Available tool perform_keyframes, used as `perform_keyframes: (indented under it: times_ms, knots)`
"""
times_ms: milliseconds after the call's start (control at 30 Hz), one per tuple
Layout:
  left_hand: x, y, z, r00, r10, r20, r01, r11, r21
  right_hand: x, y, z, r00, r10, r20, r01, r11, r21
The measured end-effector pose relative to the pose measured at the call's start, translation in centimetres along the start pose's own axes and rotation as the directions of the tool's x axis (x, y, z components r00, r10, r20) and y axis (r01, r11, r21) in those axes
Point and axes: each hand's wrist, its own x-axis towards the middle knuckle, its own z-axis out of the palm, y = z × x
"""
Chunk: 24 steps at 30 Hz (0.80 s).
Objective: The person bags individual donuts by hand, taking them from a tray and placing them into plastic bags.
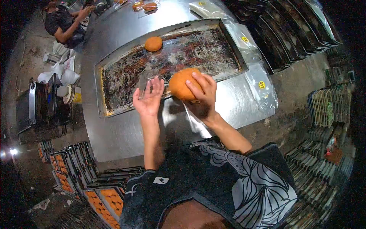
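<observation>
A round orange-brown bun [182, 84] is held up in my right hand [204, 93], its fingers wrapped over the bun's right side. To the left of it, my left hand [149, 97] is palm up with the fingers spread, holding nothing. Both hands are over the near edge of a worn, dark baking tray [171, 57] on a metal table. A smaller bun [153, 44] rests at the tray's far side. Clear plastic bags with yellow labels [262, 84] lie along the tray's right side.
More buns [145, 6] sit at the far edge of the metal table [114, 139]. Another person [65, 24] is at the upper left. Stacked dark trays [286, 34] stand at the upper right. Racks with filled trays [103, 202] are at the lower left.
</observation>
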Motion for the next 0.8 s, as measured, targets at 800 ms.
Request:
perform_keyframes:
  times_ms: [800]
  knots:
    - [-1.5, -7.6, -15.1, 0.742, -0.413, 0.528, -0.659, -0.305, 0.687, 7.1, 4.7, 2.6, 0.882, 0.360, 0.305, -0.398, 0.915, 0.072]
